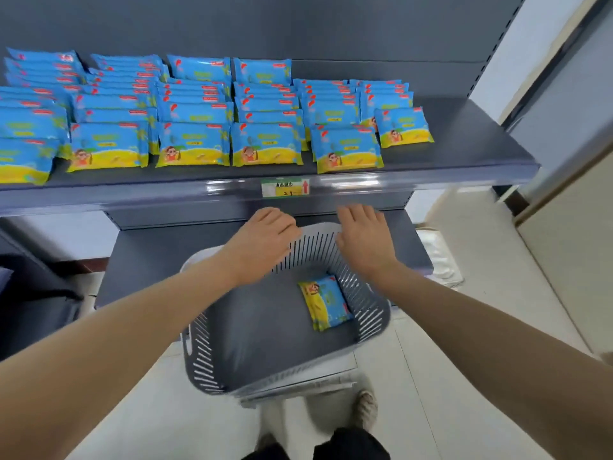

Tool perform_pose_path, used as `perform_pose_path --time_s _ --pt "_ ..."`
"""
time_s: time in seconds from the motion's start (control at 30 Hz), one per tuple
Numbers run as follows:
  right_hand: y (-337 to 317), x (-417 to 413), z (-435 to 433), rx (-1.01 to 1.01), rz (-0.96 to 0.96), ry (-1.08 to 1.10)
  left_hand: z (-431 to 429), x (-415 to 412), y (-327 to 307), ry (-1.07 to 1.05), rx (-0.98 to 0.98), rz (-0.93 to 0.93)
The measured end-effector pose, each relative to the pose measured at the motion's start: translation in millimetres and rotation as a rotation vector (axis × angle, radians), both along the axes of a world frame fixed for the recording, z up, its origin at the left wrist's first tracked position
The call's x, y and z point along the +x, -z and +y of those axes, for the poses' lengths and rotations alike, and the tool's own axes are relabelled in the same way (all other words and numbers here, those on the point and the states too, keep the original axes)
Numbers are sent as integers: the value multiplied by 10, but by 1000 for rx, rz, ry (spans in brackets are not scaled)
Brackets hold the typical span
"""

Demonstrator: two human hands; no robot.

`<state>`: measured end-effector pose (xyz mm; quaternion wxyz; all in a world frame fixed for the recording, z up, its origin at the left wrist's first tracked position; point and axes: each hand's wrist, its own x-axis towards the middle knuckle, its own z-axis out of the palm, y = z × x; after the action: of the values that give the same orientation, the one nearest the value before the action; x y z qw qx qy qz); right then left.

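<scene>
Several blue-and-yellow snack packets lie in overlapping rows on a dark grey shelf. A grey slotted plastic basket sits on the lower shelf below, with one such packet lying flat in its right part. My left hand and my right hand hover palm-down over the basket's far rim, just below the upper shelf's front edge. Both hands hold nothing, with fingers loosely bent.
A green-and-yellow price tag sits on the upper shelf's front rail. The lower shelf juts out under the basket. Pale tiled floor and my shoes show below. A light wall panel stands at right.
</scene>
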<state>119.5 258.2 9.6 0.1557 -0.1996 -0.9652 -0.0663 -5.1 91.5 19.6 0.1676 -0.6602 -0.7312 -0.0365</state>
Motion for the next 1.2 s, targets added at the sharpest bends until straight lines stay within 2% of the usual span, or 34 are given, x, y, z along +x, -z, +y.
perform_pose_path --time_s 0.27,0.43,0.6,0.8,1.2 --pt "707 38 -422 -150 -343 112 -296 -24 526 -20 -35 -67" --pt "1152 -97 -493 -260 -502 287 -301 -104 860 -38 -19 -114" --pt "1553 -250 -490 -429 -538 522 -226 -182 1119 -11 23 -142" --pt "1924 -350 -449 -674 -458 791 -189 -248 1269 23 52 -159" --pt "1980 -392 -313 -804 -488 906 -106 -213 1369 76 25 -189"
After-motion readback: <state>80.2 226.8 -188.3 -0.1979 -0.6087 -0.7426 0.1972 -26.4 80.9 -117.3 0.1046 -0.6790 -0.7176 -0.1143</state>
